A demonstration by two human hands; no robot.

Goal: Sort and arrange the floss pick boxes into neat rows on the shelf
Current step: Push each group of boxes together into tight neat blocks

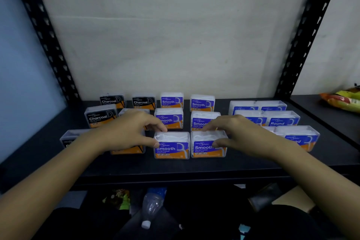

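Okay, got the left hand (134, 130) pinching the front-left Smooth box (172, 145) and the right hand (239, 132) pinching the front-right Smooth box (208, 145), each gripped front to back. Parked just beside each other near the front of the black shelf (175, 167). Probably best to slide, not lift, and line up with the Smooth boxes behind (169, 119), labels facing out.

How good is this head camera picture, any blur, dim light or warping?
Head view throughout: light is dim and flat, corners darker; wide-angle warp splays the left upright and right upright outward, both smeared by blur; the label on the left front Smooth box reads clearly, the Round box hazier.
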